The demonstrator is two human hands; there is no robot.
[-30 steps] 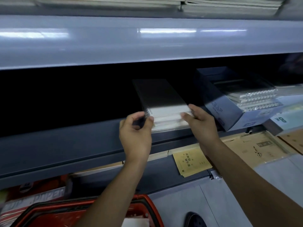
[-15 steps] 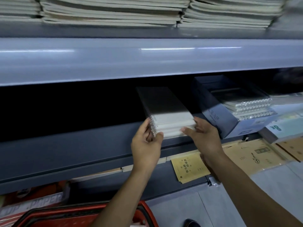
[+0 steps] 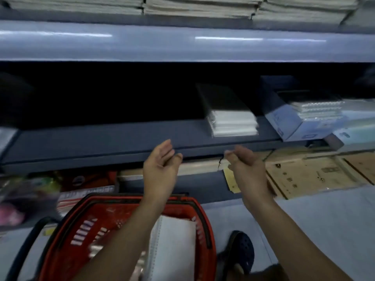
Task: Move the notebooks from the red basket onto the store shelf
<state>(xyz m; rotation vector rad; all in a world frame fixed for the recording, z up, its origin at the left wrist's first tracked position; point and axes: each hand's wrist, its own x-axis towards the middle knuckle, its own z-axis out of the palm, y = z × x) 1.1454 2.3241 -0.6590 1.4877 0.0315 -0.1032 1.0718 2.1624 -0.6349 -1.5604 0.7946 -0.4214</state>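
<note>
A stack of white spiral notebooks (image 3: 233,122) lies on the dark grey store shelf (image 3: 101,142), near its front edge. Below it, my left hand (image 3: 161,165) and my right hand (image 3: 246,165) hover in front of the shelf lip, both empty with fingers relaxed. The red basket (image 3: 97,211) stands on the floor under my arms. A white spiral notebook (image 3: 174,240) stands inside it, partly hidden by my left forearm.
A blue-grey box of spiral notebooks (image 3: 294,122) sits on the shelf right of the stack. Brown paper packs (image 3: 308,175) fill the lower shelf at right. Paper stacks (image 3: 203,7) lie on the top shelf. My dark shoe (image 3: 241,250) is beside the basket.
Both hands have let go of the notebook stack and dropped back below the shelf edge. The view has tilted down, bringing the red basket into sight.
</note>
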